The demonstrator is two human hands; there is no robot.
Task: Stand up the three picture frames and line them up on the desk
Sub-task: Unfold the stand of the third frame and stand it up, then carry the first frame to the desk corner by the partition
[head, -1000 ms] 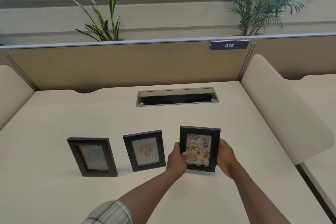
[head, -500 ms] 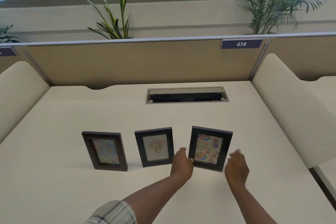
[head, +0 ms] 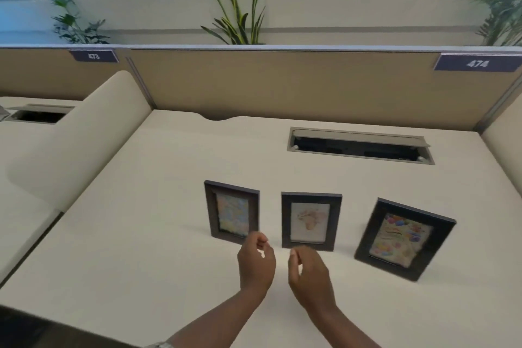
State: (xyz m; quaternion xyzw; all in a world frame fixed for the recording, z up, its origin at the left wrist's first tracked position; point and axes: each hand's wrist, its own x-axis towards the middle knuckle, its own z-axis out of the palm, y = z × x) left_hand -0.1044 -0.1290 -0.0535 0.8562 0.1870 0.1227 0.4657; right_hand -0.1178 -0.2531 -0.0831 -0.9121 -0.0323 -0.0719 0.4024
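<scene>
Three dark picture frames stand upright in a row on the cream desk (head: 158, 234). The left frame (head: 232, 212) holds a pale blue and yellow picture. The middle frame (head: 310, 221) shows a faint pink drawing. The right frame (head: 403, 239), the largest, shows a colourful balloon card and leans back at an angle. My left hand (head: 256, 261) hovers just in front of the gap between the left and middle frames, fingers loosely curled, holding nothing. My right hand (head: 308, 272) sits beside it, below the middle frame, also empty and touching no frame.
A cable slot (head: 360, 145) with an open lid lies in the desk behind the frames. A tan partition (head: 282, 85) closes the back, with curved cream dividers (head: 84, 133) at the left and right. Plants (head: 240, 14) stand behind it.
My hands let go of the right frame, which now stands alone, and both moved left to the front of the middle frame. The camera has swung left.
</scene>
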